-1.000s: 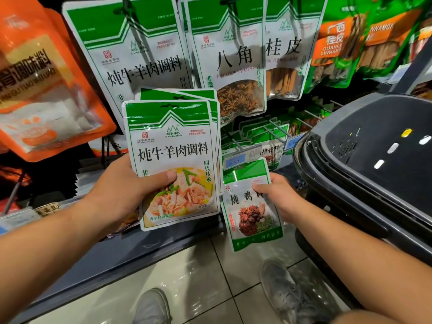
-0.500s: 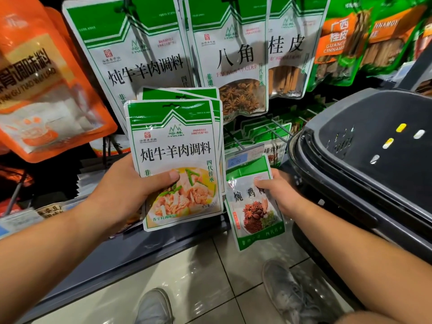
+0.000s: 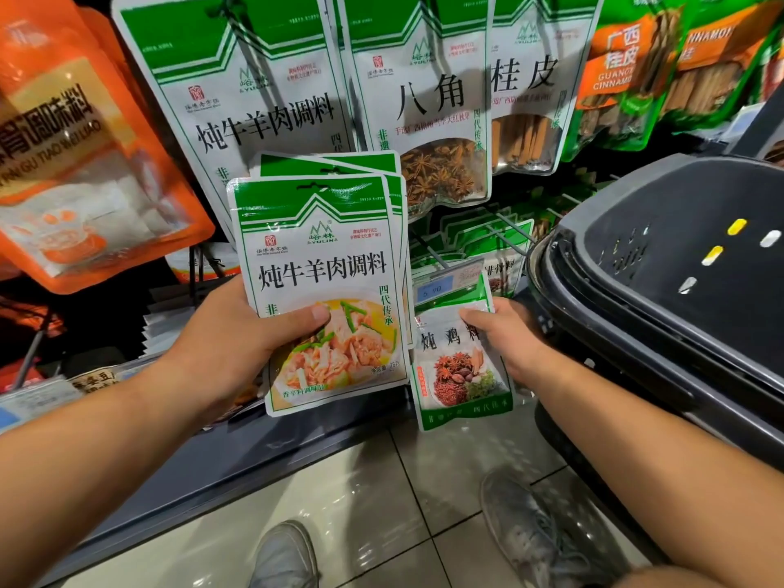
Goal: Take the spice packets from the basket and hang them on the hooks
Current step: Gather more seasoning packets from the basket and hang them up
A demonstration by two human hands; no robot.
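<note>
Your left hand (image 3: pixel 222 345): holds a fanned stack (image 3: pixel 322 265) of green-and-white spice packets, thumb laid across the front one, fingers hidden behind; the tops of at least two more packets show behind the first. The stack stands nearly upright, in front of the shelf display and below the big packet (image 3: pixel 254 99) that bears the same lettering. Your right hand (image 3: pixel 509 337): pinches one small packet (image 3: pixel 458 367), green-edged with a picture of spices, at its upper right corner, thumb on the front; it hangs down from your fingers, just right of the stack and just below a price tag (image 3: pixel 441 286). Hooks (image 3: pixel 509 237): thin wire arms behind the tag, carrying a row of small green packets; your small packet is near them but not on one. Basket (image 3: pixel 662 197): dark plastic, at your right, tilted toward you, its rim close beside your right hand; no packets show in the part you can see. Upper display, left to right: orange pouch (image 3: pixel 85 163), the big packet, star anise packet (image 3: pixel 432 120), cinnamon packet (image 3: pixel 526 99), green-and-orange cinnamon bags (image 3: pixel 619 78). Below: dark shelf edge (image 3: pixel 254 473), tiled floor (image 3: pixel 382 494), your two grey shoes (image 3: pixel 522 524).
</note>
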